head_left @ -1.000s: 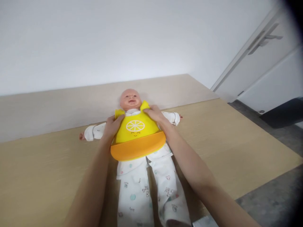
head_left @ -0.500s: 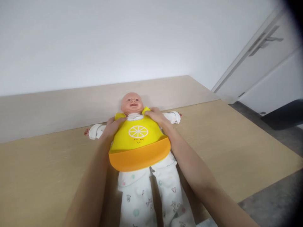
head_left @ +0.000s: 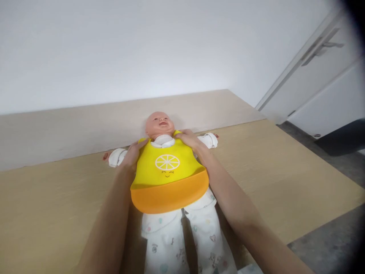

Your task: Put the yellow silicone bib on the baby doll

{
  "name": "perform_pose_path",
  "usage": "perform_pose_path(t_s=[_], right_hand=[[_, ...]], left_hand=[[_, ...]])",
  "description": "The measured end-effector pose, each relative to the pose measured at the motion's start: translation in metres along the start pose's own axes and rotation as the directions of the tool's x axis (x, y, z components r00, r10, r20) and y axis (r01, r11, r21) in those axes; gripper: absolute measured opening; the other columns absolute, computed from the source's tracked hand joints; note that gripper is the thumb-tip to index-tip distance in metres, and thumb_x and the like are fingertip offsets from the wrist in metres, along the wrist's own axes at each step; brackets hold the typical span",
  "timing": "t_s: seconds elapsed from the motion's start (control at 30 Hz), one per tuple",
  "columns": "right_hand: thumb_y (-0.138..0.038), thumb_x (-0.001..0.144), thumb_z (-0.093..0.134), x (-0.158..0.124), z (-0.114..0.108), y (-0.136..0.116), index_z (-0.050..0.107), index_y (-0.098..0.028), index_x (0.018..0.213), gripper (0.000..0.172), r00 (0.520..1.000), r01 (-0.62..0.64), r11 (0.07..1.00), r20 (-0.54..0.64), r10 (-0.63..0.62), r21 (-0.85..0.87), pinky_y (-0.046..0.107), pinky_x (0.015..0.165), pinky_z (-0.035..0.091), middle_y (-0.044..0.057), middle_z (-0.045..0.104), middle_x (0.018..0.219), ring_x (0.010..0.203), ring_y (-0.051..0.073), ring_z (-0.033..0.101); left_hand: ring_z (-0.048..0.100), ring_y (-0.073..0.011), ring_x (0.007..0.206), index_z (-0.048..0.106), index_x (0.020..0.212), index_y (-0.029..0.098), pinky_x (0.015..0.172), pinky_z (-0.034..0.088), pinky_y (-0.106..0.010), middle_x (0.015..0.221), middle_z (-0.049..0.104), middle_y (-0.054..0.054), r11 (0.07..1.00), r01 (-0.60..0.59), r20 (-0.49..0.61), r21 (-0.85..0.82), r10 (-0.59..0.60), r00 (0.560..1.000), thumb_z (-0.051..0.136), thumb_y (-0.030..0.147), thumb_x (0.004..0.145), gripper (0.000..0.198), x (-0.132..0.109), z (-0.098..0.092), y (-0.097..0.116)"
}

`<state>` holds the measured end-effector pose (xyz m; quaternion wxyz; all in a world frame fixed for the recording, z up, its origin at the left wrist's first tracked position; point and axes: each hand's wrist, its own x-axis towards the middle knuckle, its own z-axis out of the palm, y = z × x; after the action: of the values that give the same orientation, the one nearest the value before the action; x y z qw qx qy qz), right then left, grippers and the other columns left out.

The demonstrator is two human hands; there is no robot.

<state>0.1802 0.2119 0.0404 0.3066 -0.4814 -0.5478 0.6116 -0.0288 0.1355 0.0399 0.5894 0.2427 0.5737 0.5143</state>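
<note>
A baby doll in white printed clothes lies on its back, arms spread to both sides. Over its chest is a yellow bib with a white citrus slice, a smiling face and an orange catch pocket along the bottom. My left hand grips the bib's upper edge at one shoulder, thumb on top. At the other shoulder my right hand holds the bib the same way. The fingers of both hands are partly hidden behind the bib and the doll. The doll's head tips slightly back.
The doll lies on a light wooden table, with a raised board along its back against a white wall. On the right stands a white door with a metal handle. Grey floor shows beyond the table's right edge.
The bib and its pocket have shifted slightly down toward me. The doll's head has tilted a little further back and turned. Both hands stay at the bib's shoulders.
</note>
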Motion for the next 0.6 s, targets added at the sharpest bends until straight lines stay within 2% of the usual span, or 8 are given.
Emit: perform_pose_path(t_s=[0.17,0.3,0.37,0.47,0.6], right_hand=[[-0.017,0.072,0.057,-0.007,0.002,-0.004,0.061,-0.019,0.086,0.015,0.998,-0.046,0.999,-0.034,0.047,0.029,0.025,0.050,0.043,0.000,0.061,0.065,0.055,0.015,0.057],[-0.018,0.072,0.056,-0.009,0.001,-0.005,0.062,-0.021,0.092,0.021,0.999,-0.049,0.997,-0.009,0.049,0.052,0.025,0.053,0.044,0.000,0.063,0.070,0.058,0.016,0.058],[-0.017,0.072,0.056,-0.011,-0.001,-0.008,0.064,-0.021,0.094,0.023,0.999,-0.029,0.999,-0.010,0.030,0.045,0.025,0.055,0.044,0.000,0.064,0.072,0.060,0.015,0.059],[-0.016,0.071,0.056,-0.013,-0.004,-0.012,0.067,-0.019,0.092,0.024,0.999,0.027,0.999,-0.033,-0.029,-0.041,0.024,0.058,0.044,-0.001,0.065,0.078,0.064,0.014,0.059],[-0.017,0.069,0.054,-0.009,-0.007,-0.012,0.069,-0.018,0.087,0.023,0.995,0.100,0.987,0.009,-0.099,-0.127,0.023,0.059,0.042,-0.001,0.065,0.076,0.062,0.013,0.056]], left_hand=[[0.073,-0.0291,0.073,0.071,0.099,0.021,0.064,0.062,-0.040,0.085,0.078,-0.006,0.980,0.164,0.096,-0.117,-0.153,0.984,0.078,0.045,0.068,0.039,0.003,-0.005,-0.001],[0.074,-0.0261,0.075,0.071,0.096,0.023,0.064,0.062,-0.035,0.084,0.077,-0.003,0.981,0.078,0.025,-0.179,-0.075,0.997,0.079,0.038,0.067,0.034,0.004,-0.007,-0.004],[0.074,-0.0266,0.078,0.071,0.096,0.022,0.066,0.062,-0.035,0.085,0.077,-0.003,0.981,0.034,0.023,-0.191,-0.030,0.999,0.077,0.037,0.068,0.033,0.005,-0.007,-0.004],[0.074,-0.0268,0.081,0.070,0.094,0.022,0.069,0.062,-0.035,0.086,0.077,-0.003,0.983,-0.003,0.042,-0.184,0.011,0.999,0.076,0.034,0.067,0.031,0.007,-0.008,-0.004],[0.073,-0.0242,0.085,0.070,0.095,0.024,0.073,0.061,-0.033,0.088,0.077,-0.001,0.986,-0.024,0.035,-0.168,0.030,0.999,0.075,0.030,0.067,0.029,0.011,-0.011,-0.006]])
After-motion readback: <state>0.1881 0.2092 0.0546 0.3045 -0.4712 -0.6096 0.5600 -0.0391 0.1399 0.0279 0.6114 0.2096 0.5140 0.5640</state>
